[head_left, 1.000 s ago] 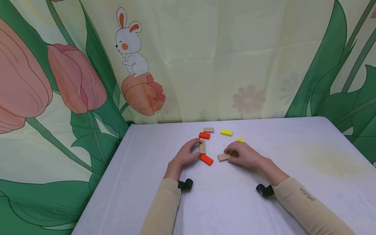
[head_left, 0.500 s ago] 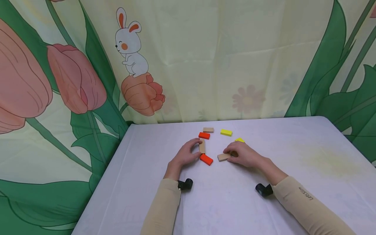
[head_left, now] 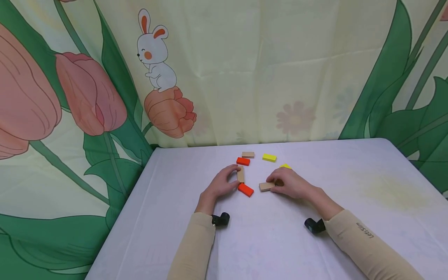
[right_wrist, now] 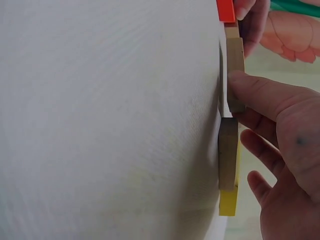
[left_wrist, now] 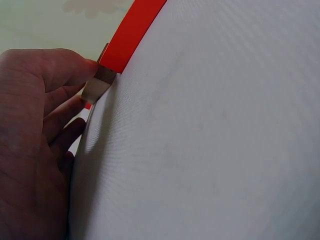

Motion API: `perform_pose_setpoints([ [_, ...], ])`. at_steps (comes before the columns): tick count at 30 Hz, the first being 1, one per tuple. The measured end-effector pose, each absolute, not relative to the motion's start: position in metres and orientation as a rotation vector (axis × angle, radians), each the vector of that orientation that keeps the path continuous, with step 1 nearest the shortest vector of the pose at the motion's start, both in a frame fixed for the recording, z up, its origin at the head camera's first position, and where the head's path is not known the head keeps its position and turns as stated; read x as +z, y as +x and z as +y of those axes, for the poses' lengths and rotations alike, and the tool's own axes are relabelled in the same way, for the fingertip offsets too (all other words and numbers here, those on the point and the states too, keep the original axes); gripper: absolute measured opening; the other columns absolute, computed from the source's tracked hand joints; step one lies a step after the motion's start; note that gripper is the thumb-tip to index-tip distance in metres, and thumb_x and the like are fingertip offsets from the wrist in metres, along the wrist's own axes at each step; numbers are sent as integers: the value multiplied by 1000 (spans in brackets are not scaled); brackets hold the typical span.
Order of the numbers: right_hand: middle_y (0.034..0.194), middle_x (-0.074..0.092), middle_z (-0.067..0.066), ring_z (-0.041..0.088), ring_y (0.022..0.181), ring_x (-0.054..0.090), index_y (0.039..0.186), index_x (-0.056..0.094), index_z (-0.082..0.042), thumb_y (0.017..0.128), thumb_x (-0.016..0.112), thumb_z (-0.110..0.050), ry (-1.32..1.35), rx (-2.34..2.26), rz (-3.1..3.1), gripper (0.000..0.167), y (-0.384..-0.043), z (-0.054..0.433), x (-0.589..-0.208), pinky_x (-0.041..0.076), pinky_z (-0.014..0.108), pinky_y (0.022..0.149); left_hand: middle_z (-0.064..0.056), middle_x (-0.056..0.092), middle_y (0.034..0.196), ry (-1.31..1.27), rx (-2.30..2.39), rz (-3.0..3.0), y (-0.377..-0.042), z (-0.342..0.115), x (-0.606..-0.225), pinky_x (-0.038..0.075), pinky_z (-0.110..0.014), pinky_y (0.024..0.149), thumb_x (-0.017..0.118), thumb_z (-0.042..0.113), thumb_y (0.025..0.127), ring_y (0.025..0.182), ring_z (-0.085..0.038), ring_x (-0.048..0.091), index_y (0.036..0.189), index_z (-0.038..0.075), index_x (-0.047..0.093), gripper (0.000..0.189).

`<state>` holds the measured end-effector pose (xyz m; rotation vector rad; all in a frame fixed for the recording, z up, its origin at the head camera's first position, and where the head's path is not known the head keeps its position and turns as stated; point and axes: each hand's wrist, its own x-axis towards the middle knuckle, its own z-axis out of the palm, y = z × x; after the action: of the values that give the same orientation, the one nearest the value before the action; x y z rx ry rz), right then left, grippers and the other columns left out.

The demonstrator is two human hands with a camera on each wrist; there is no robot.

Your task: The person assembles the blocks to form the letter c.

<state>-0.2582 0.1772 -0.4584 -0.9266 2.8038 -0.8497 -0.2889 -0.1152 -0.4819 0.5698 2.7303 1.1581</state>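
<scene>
My left hand (head_left: 222, 182) pinches a plain wooden block (head_left: 240, 175) lengthwise, thumb at its near end and a finger at its far end. An orange-red block (head_left: 246, 190) lies slanted right at that near end, and another red block (head_left: 243, 161) is just beyond the far end. To the right, my right hand (head_left: 290, 184) holds a second plain wooden block (head_left: 265, 187) between thumb and fingers. The right wrist view shows this block (right_wrist: 235, 65) close over the table, with a further wooden block (right_wrist: 228, 152) beneath the fingers, hidden in the head view.
Toward the back of the white-covered table (head_left: 266, 241) lie a wooden block (head_left: 248, 154) and a yellow block (head_left: 269, 157). Another yellow block (head_left: 285, 166) is partly hidden behind my right hand. A printed cloth (head_left: 231, 77) hangs behind the table's far edge.
</scene>
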Motion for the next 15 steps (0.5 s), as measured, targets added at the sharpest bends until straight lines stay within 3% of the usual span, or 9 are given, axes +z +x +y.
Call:
perform_pose_setpoints([
  [15,106,69,-5,17,97,59,114,74,-12,88,79,-15,-885,-866,2810,27,-249,172,-455,52,39,87,-4,45,154,581,1149,2727,-289,-115,-480,27,-44,118,65,19,93,145,-24,35,139,14,59,47],
])
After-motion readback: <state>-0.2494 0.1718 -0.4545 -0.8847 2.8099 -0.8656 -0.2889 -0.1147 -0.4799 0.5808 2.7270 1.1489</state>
